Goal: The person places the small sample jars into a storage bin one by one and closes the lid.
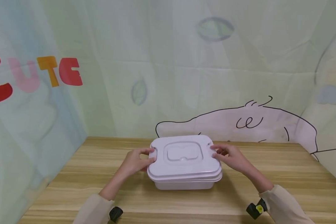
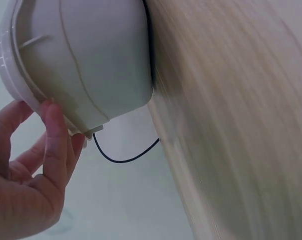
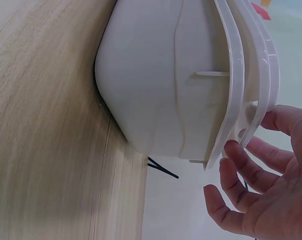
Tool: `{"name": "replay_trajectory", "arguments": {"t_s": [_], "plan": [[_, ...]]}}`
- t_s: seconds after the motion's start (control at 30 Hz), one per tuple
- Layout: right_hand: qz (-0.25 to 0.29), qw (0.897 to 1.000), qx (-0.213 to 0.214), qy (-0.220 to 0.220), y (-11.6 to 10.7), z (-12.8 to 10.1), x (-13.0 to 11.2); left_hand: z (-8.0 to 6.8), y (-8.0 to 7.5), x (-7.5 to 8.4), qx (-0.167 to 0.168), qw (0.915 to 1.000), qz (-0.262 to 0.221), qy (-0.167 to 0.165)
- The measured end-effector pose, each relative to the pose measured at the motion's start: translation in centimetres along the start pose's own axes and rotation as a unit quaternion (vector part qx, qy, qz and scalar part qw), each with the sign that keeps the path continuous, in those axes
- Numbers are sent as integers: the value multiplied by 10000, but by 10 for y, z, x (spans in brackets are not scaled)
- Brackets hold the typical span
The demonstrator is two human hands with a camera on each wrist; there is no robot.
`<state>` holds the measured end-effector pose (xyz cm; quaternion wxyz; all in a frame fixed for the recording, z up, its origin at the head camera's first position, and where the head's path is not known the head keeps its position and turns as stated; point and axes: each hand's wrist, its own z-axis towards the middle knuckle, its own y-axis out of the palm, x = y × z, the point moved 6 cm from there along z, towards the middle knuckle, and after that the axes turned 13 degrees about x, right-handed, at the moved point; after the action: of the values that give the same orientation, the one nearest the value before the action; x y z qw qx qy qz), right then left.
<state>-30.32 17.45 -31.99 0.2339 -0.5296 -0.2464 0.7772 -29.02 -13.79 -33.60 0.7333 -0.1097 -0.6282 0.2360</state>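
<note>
A white plastic lid (image 1: 182, 170) with a recessed panel lies over a white rectangular box (image 1: 184, 185) on the table. At its left end, my left hand (image 1: 137, 161) pinches the lid with thumb and fingers; in the left wrist view its fingertips are right at the rim. My right hand (image 1: 231, 156) pinches the lid's opposite end beside a small notch. The right wrist view shows a gap between the raised lid edge (image 3: 263, 65) and the box rim (image 3: 235, 75), so the lid sits tilted. The box's inside is hidden.
The wood-grain table (image 1: 100, 174) extends around the box. Behind it hangs a printed cloth backdrop (image 1: 114, 62) with coloured letters and a cartoon animal. Dark wrist devices (image 1: 116, 214) show near both sleeves.
</note>
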Motion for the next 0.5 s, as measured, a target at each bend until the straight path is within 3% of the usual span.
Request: {"name": "replay_trajectory", "arguments": {"t_s": [0.23,0.5], "plan": [[-93,9999,-46,-130,-1,-2,-1,0,3,5,-55,9990,371,233],[-229,9995,-194,22,3,-4,5,1,5,9,-63,9953,844,467]]}}
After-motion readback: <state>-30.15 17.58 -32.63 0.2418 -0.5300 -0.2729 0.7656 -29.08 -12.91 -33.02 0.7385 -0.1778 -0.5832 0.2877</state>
